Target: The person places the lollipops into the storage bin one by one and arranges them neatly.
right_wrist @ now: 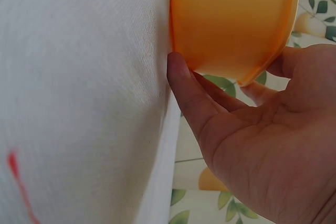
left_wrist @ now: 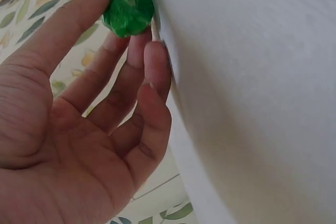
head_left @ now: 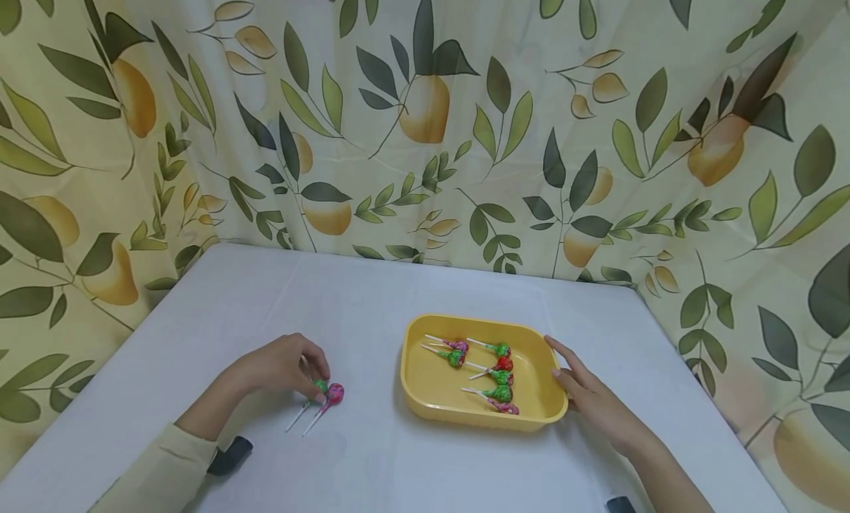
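At the left of the table, my left hand pinches a lollipop in a green wrapper between thumb and fingertips. Its white stick points toward the near edge in the head view. Right beside it lies a pink lollipop, its stick angled the same way. My right hand grips the right end of a yellow tray, thumb at the rim. In the right wrist view, its fingers lie along the outer wall. Inside the tray are several lollipops, green, red and pink, sticks pointing mostly left.
A white cloth covers the table. Curtains printed with leaves and fruit hang behind it and along both sides. Dark straps show at the wrists. A small red mark appears in the right wrist view.
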